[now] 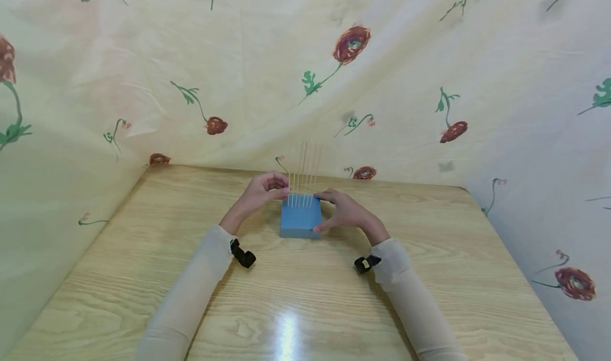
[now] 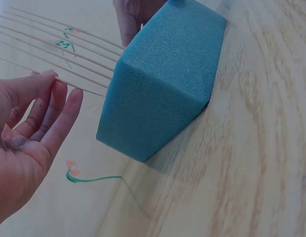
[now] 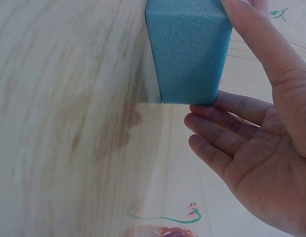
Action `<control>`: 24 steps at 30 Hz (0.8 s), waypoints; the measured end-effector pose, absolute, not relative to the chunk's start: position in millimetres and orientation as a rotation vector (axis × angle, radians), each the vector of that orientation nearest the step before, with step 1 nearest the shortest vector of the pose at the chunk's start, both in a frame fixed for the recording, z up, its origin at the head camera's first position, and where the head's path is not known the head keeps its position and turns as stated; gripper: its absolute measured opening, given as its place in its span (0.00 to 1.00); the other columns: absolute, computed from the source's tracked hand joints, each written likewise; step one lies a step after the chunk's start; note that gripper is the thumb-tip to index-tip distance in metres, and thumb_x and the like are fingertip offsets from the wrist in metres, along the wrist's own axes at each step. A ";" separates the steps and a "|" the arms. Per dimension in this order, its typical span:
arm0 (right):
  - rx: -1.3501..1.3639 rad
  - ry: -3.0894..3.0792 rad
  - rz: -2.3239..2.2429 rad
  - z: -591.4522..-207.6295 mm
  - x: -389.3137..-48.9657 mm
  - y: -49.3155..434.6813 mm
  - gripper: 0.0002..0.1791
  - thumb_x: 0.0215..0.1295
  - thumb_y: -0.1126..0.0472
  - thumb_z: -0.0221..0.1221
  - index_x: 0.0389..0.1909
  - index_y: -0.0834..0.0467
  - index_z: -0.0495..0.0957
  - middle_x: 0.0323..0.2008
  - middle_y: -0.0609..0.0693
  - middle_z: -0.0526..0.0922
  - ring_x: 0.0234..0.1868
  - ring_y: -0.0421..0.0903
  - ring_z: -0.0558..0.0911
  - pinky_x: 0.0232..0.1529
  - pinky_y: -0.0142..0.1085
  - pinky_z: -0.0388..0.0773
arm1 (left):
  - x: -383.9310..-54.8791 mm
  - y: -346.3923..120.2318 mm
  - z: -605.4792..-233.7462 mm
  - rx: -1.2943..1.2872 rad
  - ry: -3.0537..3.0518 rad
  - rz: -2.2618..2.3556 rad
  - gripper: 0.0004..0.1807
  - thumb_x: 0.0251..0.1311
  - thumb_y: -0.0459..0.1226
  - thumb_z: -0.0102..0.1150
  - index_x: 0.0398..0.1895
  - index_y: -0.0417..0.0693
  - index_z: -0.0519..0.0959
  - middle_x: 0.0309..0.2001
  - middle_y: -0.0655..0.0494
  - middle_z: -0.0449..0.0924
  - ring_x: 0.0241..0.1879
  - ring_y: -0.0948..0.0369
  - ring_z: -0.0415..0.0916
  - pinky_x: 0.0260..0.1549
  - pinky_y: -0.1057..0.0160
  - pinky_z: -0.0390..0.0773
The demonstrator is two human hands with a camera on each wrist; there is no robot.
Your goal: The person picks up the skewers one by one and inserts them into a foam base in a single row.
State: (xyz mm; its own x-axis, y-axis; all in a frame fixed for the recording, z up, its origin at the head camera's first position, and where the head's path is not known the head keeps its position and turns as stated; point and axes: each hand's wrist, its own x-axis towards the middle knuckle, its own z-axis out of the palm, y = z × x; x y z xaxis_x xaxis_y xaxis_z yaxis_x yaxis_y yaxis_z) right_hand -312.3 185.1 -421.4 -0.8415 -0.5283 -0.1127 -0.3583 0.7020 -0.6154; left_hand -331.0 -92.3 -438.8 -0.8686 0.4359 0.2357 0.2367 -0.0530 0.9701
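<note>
A blue foam block rests on the table, with several thin wooden skewers standing in a row toward its back. My left hand is at the block's back left corner. Its thumb and fingertips pinch the leftmost skewer, whose lower end meets the block's top face. My right hand holds the block from the right side. In the right wrist view, the thumb lies along one edge of the block while the fingers touch its back side.
The wood-grain table extends around the block on all sides. Behind it hangs a pale cloth with printed red flowers, which also runs along the left and right. Black wrist cameras are strapped over both sleeves.
</note>
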 end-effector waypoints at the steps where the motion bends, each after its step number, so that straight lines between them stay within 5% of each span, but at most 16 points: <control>1: -0.700 2.632 -0.862 -421.5 -312.6 185.1 0.59 0.44 0.42 0.81 0.76 0.58 0.65 0.68 0.58 0.73 0.69 0.58 0.72 0.70 0.57 0.70 | -331.0 -92.1 -438.8 0.735 2.058 2.047 0.10 0.69 0.29 0.61 0.50 0.34 0.78 0.39 0.50 0.81 0.40 0.61 0.82 0.44 0.59 0.87; 24: -0.692 2.613 -0.891 -419.0 -310.0 183.7 0.57 0.46 0.45 0.80 0.76 0.60 0.64 0.69 0.59 0.72 0.71 0.59 0.71 0.71 0.57 0.69 | -327.4 -91.7 -436.5 0.762 2.069 2.026 0.09 0.69 0.28 0.60 0.49 0.34 0.78 0.37 0.53 0.81 0.38 0.58 0.82 0.42 0.60 0.87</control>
State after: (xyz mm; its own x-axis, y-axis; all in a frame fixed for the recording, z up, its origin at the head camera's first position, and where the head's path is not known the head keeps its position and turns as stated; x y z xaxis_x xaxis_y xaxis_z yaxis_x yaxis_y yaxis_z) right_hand -310.0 183.7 -419.0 -0.8410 -0.5279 -0.1189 -0.3453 0.6928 -0.6331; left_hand -327.4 -91.7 -436.5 -0.8605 0.4488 0.2411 0.2505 -0.0393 0.9673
